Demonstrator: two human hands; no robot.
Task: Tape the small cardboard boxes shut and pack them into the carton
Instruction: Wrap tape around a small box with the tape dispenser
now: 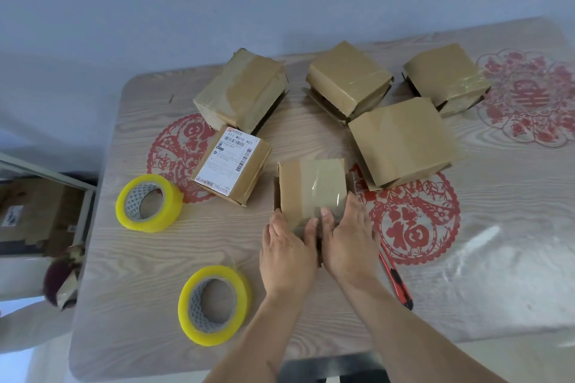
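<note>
Head view looks down on a wood-grain counter (140,258) where a small cardboard box (311,193) sits just in front of the person. Both hands rest on the near end of this box: the left hand (287,253) lies against its near left corner with the fingers fairly straight and the thumb laid along the top edge, and the right hand (350,241) presses on the near right part, fingers spread down the side and the thumb flat on the top. The two thumbs lie almost touching over a strip of clear tape (323,193) that runs across the box top. Neither hand curls round anything.

Five more small boxes lie beyond it. A labelled box (231,165) with a white shipping label stands just left of the held box. Behind that lies a taped box (241,93), tilted. Toward the far edge stand a middle box (348,81) and a far right box (446,78), both wrapped in glossy tape. A larger plain box (401,140) sits between them and the right hand.

Two yellow tape rolls lie flat left of the hands, the far roll (149,202) and the near roll (214,305). A red utility knife (396,280) lies just right of the right forearm. Red paper-cut decorations (413,224) show under the counter's clear cover.
</note>
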